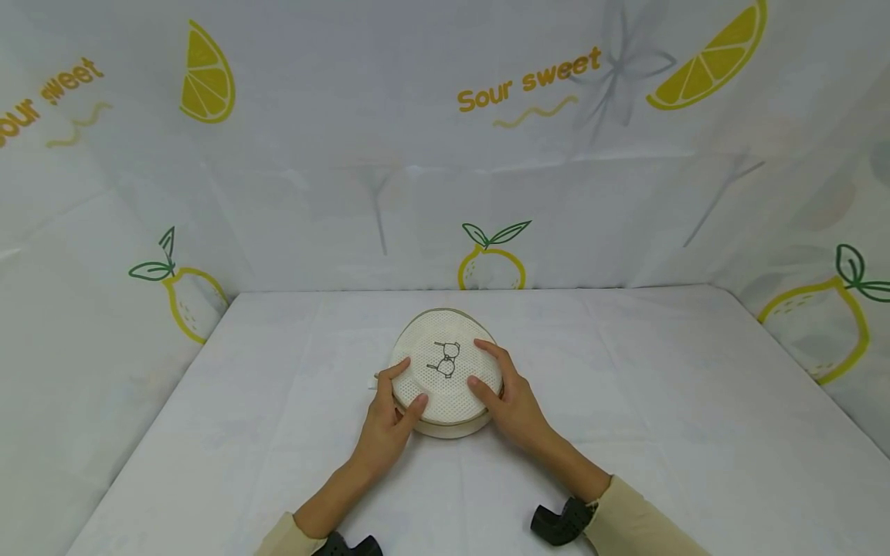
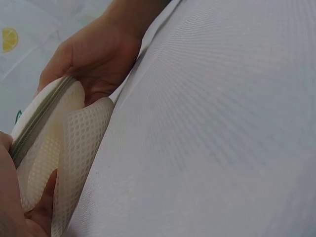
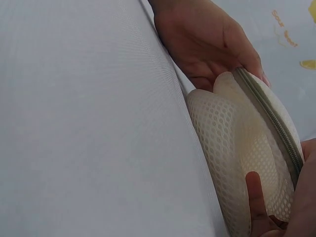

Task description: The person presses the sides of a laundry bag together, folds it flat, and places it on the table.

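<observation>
Mesh pouch, white table, lemon backdrop

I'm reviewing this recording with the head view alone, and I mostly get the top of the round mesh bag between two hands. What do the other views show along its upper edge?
Observer: The right wrist view shows a greenish zipper running along the edge of the round mesh bag.
Reviewer: And the side mesh below that: smooth or creased?
Observer: Creased. The left wrist view shows it folded in between two bulges.
Reviewer: Is any part of the right hand hidden from me?
Observer: Yes, the right wrist view shows one finger below the zipper, at the fold in the mesh.
</observation>
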`<state>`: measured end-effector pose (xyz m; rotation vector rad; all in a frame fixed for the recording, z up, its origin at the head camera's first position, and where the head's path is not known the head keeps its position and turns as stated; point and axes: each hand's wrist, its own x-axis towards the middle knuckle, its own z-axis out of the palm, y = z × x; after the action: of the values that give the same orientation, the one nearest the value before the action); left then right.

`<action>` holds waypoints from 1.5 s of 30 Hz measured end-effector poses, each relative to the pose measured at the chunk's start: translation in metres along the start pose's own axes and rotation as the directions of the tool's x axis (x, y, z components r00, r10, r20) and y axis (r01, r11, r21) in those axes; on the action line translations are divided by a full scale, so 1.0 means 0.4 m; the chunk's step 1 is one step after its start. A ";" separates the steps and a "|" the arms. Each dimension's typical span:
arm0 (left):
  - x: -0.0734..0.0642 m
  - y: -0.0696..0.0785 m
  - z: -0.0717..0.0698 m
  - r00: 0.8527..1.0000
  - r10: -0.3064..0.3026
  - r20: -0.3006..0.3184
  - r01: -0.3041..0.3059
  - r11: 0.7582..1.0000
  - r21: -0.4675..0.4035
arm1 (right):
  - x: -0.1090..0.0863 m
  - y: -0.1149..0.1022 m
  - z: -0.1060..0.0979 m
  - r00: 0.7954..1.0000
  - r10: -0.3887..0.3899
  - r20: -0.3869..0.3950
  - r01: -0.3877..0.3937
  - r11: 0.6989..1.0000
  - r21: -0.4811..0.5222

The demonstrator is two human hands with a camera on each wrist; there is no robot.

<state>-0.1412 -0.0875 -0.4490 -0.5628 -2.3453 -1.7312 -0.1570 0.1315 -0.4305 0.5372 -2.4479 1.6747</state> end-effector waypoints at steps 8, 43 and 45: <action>0.000 0.001 0.000 1.000 0.001 0.000 -0.001 1.000 0.029 | 0.002 0.007 0.000 1.000 0.018 0.004 -0.018 0.999 -0.030; 0.000 0.073 -0.008 0.996 -0.005 -0.091 0.010 0.998 0.060 | 0.004 -0.017 -0.002 0.998 -0.061 -0.015 0.060 0.997 -0.054; 0.002 0.041 -0.004 0.994 -0.001 -0.106 0.008 0.998 0.066 | 0.008 0.009 0.001 0.998 -0.060 -0.016 0.059 0.996 -0.065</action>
<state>-0.1354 -0.0848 -0.4337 -0.4440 -2.3227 -1.6355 -0.1612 0.1317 -0.4331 0.5781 -2.4381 1.5658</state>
